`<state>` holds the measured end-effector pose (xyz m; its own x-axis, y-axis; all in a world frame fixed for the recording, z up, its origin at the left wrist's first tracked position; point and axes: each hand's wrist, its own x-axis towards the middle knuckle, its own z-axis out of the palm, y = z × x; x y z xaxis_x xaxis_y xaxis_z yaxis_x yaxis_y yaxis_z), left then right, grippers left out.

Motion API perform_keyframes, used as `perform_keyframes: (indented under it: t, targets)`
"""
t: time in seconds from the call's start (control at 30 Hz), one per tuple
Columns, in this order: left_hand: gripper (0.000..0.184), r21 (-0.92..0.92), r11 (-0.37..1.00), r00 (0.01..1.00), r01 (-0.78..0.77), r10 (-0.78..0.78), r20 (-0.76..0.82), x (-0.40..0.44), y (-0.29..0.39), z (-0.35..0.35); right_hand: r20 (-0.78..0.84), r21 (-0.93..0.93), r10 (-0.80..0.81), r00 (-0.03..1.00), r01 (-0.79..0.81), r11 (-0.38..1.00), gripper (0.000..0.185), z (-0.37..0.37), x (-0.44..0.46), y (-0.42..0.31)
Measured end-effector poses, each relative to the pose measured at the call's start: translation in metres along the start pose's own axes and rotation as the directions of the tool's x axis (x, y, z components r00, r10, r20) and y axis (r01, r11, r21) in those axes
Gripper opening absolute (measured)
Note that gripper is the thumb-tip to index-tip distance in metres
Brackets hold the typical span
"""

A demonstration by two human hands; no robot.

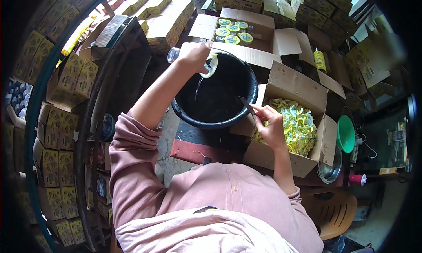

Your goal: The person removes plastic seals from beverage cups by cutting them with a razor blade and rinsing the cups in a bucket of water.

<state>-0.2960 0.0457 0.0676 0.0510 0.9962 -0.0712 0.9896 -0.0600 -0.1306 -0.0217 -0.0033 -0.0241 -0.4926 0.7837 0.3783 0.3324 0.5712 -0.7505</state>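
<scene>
My left hand (194, 56) is closed around a clear plastic cup (173, 55) with a yellow-edged film lid, tipped over the black bucket (206, 122). A thin stream of clear liquid (197, 89) runs from the cup into the bucket. Between the fingers and thumb of my right hand (271, 124) is a knife (247, 105), its dark flat blade pointing up and left near the bucket's right rim. Just right of that hand, an open cardboard box (296, 81) holds a heap of crumpled yellow and clear film pieces (295, 123).
Behind the bucket, an open carton (263, 22) contains several cups with yellow lids (231, 31). A green bowl (346, 134) and a glass bowl (332, 167) stand at right, near an orange chair (327, 211). Stacked cartons (55, 163) and a dark shelf frame (99, 68) line the left.
</scene>
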Motion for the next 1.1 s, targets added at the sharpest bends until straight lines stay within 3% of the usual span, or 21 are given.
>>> perform_keyframes:
  t: [0.13, 0.23, 0.27, 0.37, 0.5, 0.57, 0.67, 0.77, 0.8, 0.83, 0.9, 0.93, 1.03, 1.07, 1.1]
  targets:
    - [0.066, 0.036, 0.998, 0.996, 0.060, -0.062, 0.069, 0.003, 0.000, 0.007, 0.007, 0.005, -0.004, 1.000, 0.004, 1.000, 0.031, 0.001, 0.000, 0.000]
    - [0.071, -0.054, 0.991, 0.976, 0.123, -0.111, 0.186, 0.004, 0.003, 0.010, 0.009, 0.008, 0.002, 1.000, -0.002, 1.000, 0.032, 0.002, 0.001, -0.001]
    - [0.085, -0.060, 0.990, 0.978, 0.124, -0.112, 0.175, 0.010, -0.003, 0.025, 0.009, 0.005, 0.003, 1.000, -0.003, 1.000, 0.032, 0.002, 0.001, -0.001]
    - [0.099, -0.238, 0.943, 0.887, 0.233, -0.106, 0.449, 0.007, -0.003, 0.025, 0.010, 0.003, 0.010, 1.000, -0.010, 1.000, 0.032, 0.002, 0.002, -0.001]
    - [0.108, 0.008, 1.000, 0.872, -0.014, 0.008, 0.490, 0.001, 0.000, 0.029, 0.014, 0.006, 0.016, 1.000, -0.016, 1.000, 0.032, 0.001, 0.003, -0.002]
    - [0.093, -0.068, 0.995, 0.958, 0.066, -0.045, 0.282, 0.004, -0.005, 0.047, 0.015, 0.004, 0.013, 1.000, -0.013, 1.000, 0.032, 0.002, 0.002, -0.002]
    - [0.080, -0.077, 0.995, 0.997, 0.069, -0.067, 0.028, 0.001, -0.004, 0.056, 0.018, 0.001, 0.009, 1.000, -0.009, 1.000, 0.032, 0.002, 0.001, 0.000]
    - [0.071, 0.028, 0.998, 0.965, 0.056, -0.061, 0.254, -0.013, 0.014, 0.046, 0.019, 0.001, 0.003, 1.000, -0.003, 1.000, 0.031, 0.001, 0.001, 0.000]
    - [0.065, 0.020, 0.997, 0.853, -0.079, 0.057, 0.519, -0.011, 0.017, 0.047, 0.019, -0.001, 0.003, 1.000, -0.003, 1.000, 0.031, 0.001, 0.001, -0.001]
    - [0.060, -0.027, 0.979, 0.657, -0.204, 0.157, 0.737, -0.010, 0.019, 0.048, 0.020, -0.003, 0.004, 1.000, -0.004, 1.000, 0.031, 0.000, 0.001, -0.001]
    - [0.056, -0.090, 0.994, 0.583, -0.055, 0.105, 0.806, -0.023, 0.024, 0.041, 0.017, -0.001, 0.008, 1.000, -0.008, 1.000, 0.031, -0.001, 0.000, -0.002]
    - [0.059, -0.095, 0.993, 0.579, -0.067, 0.117, 0.807, -0.027, 0.025, 0.031, 0.014, 0.002, 0.009, 1.000, -0.009, 1.000, 0.031, -0.001, 0.000, -0.002]
    - [0.058, -0.138, 0.988, 0.690, -0.071, 0.148, 0.708, -0.032, 0.021, 0.040, 0.017, -0.001, 0.000, 1.000, 0.000, 1.000, 0.031, 0.000, -0.001, -0.003]
    - [0.057, -0.122, 0.992, 0.610, -0.040, 0.121, 0.783, -0.031, 0.020, 0.045, 0.018, -0.002, -0.006, 1.000, 0.006, 1.000, 0.031, 0.000, 0.000, -0.003]
    - [0.056, -0.120, 0.992, 0.666, -0.040, 0.116, 0.737, -0.030, 0.020, 0.048, 0.020, -0.003, -0.012, 1.000, 0.012, 1.000, 0.031, 0.000, 0.000, -0.002]
